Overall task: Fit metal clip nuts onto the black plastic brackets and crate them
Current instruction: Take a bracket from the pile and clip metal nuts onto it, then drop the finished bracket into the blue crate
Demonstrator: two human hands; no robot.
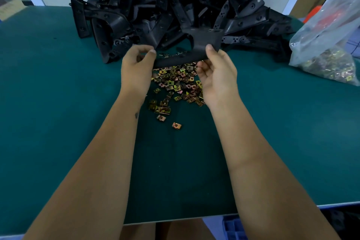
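Holding one black plastic bracket above the loose scatter of brass-coloured metal clip nuts, both hands work over the green bench mat. We note the left hand pinching the bracket's left end between thumb and curled fingers, and the right hand pinching its right end with the thumb on top. Whether a clip nut sits inside either grip we cannot tell; the fingers hide it.

Behind the held part rises the tall heap of black plastic brackets, touching or nearly touching it at the top edge. To the right lies a clear plastic bag of spare clip nuts. A blue plastic crate shows partly below the near table edge.

Risks, in our judgement:
- The heap is steep and interlocked; lifting the held bracket away could snag a neighbour and bring parts sliding onto the clip nuts.
- A nut pushed on askew would sit off the bracket's hole and pass unnoticed, since black on black hides the seat.
- The grips are at the extreme ends only; pressing a nut home one-handed could twist the bracket loose.
- Stray nuts lie toward the near edge and could be swept off by a forearm.
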